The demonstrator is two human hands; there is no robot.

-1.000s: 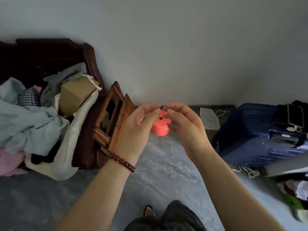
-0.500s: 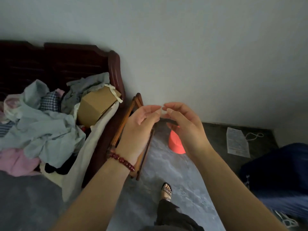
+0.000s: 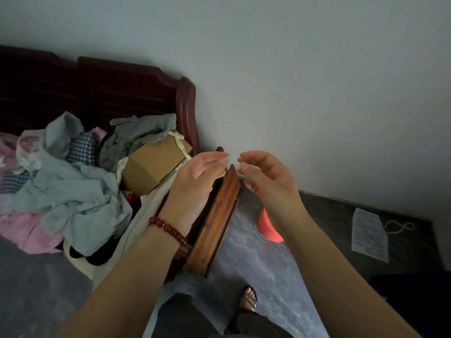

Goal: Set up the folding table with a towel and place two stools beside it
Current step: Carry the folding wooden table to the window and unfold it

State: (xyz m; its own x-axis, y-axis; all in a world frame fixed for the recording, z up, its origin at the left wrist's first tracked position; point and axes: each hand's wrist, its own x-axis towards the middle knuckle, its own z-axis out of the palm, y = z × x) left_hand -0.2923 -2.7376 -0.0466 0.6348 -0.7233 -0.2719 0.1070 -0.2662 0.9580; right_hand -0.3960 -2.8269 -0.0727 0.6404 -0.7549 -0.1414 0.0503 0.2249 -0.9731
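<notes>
Beside the bed (image 3: 186, 106), a flat wooden table (image 3: 214, 223).

The folded table (image 3: 214, 215) leans against the bed frame (image 3: 186, 113) on its left, where a cardboard box (image 3: 153, 164) crowds in. The floor (image 3: 256, 269) to its right is open up to the orange stool (image 3: 268, 228). The wall (image 3: 292, 93) closes the far side.

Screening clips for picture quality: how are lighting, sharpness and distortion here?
Head view: dim, bluish light; the headboard nearly lost in shadow; no glare; left hand, right hand and folded table fairly sharp; scene tilted, wide-lens stretch toward the edges.
</notes>
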